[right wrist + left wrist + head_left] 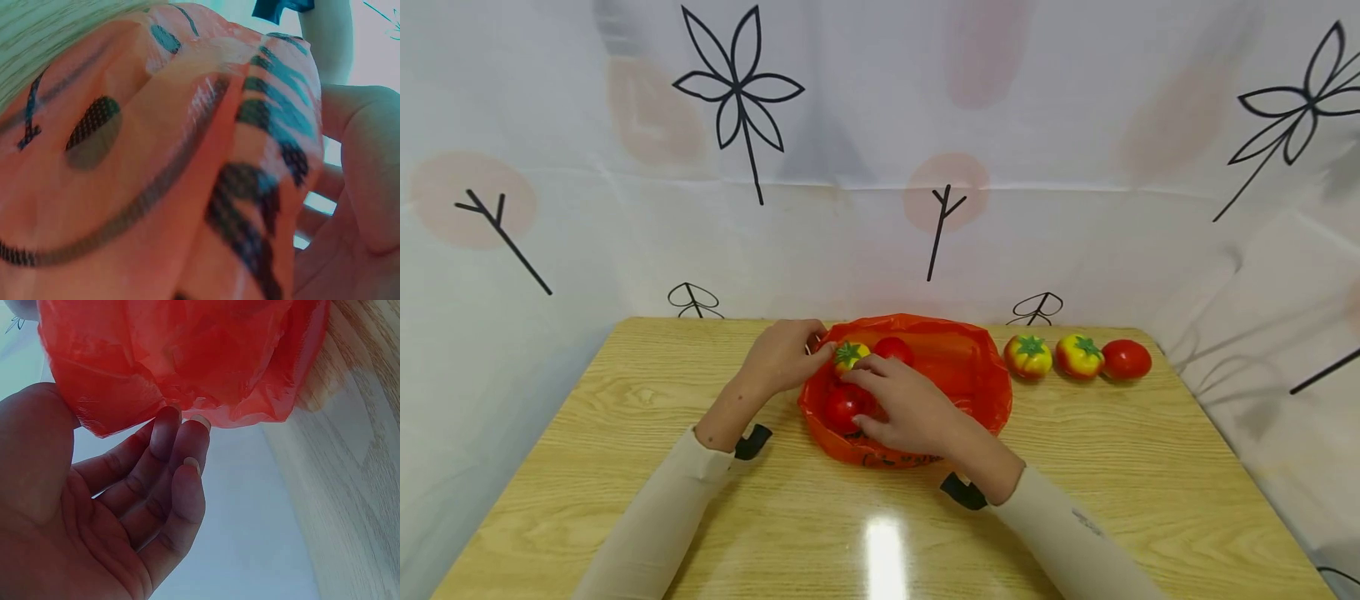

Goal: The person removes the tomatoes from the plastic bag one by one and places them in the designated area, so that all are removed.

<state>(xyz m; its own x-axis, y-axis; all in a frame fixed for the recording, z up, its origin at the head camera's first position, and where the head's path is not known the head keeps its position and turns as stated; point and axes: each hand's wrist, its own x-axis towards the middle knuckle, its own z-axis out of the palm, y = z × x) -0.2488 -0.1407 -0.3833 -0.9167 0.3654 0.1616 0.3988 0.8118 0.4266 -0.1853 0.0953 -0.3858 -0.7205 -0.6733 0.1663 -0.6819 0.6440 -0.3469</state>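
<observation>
An open red plastic bag (992, 392) stands on the table, its rim spread wide. Inside at its left lie a yellow-and-red fruit (847, 354) with a green star-shaped top, a red tomato (892, 350) and another red tomato (844, 407) nearer the front. My left hand (786, 354) holds the bag's left rim, thumb on the inner side; its fingertips touch the outside in the left wrist view. Reaching in over the front, my right hand (906, 404) has thumb and fingers around the nearer tomato. The bag's printed wall hides those fingertips in the right wrist view.
Right of the bag, two yellow-and-red fruits (1028, 357) (1079, 357) and a red tomato (1126, 359) lie in a row at the table's back. The wooden table (760, 533) meets a patterned cloth (850, 250) behind.
</observation>
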